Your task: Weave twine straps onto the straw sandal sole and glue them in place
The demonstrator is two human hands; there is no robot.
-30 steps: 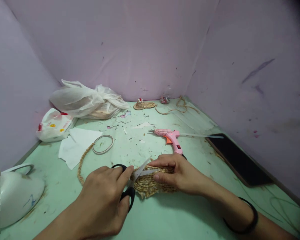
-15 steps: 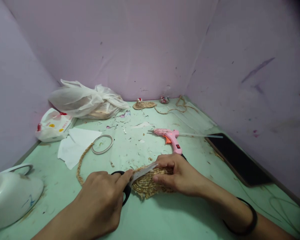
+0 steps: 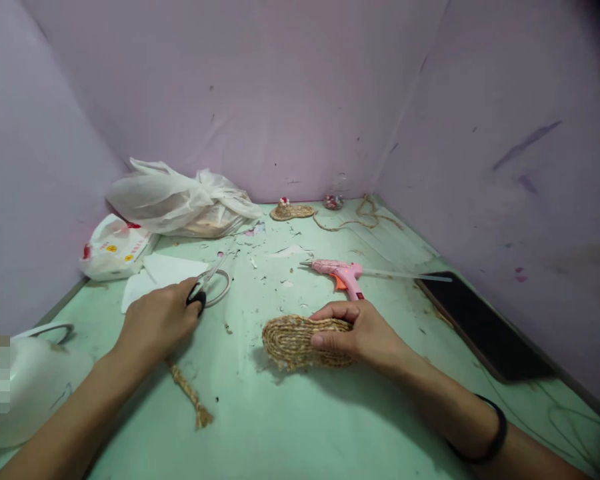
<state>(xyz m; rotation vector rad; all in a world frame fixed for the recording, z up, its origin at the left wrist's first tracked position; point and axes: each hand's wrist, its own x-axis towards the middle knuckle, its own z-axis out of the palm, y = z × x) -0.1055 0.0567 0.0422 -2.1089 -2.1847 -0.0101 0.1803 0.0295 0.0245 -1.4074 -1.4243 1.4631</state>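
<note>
Midway between the side edges of the tabletop (image 3: 260, 440), your right hand (image 3: 353, 333) pinches the coiled rope sole (image 3: 290, 341); the fingers of your left hand (image 3: 163, 313) grip scissors (image 3: 197, 301), whose blades could snag the silvery ring (image 3: 228, 287) if swung low.

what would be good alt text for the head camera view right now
At a green table, a person's right hand holds an oval pad of coiled rope, while the left hand grips black-handled scissors by a pale ring. A frayed rope piece lies near the left forearm; a pink glue gun lies beyond the right hand.
</note>
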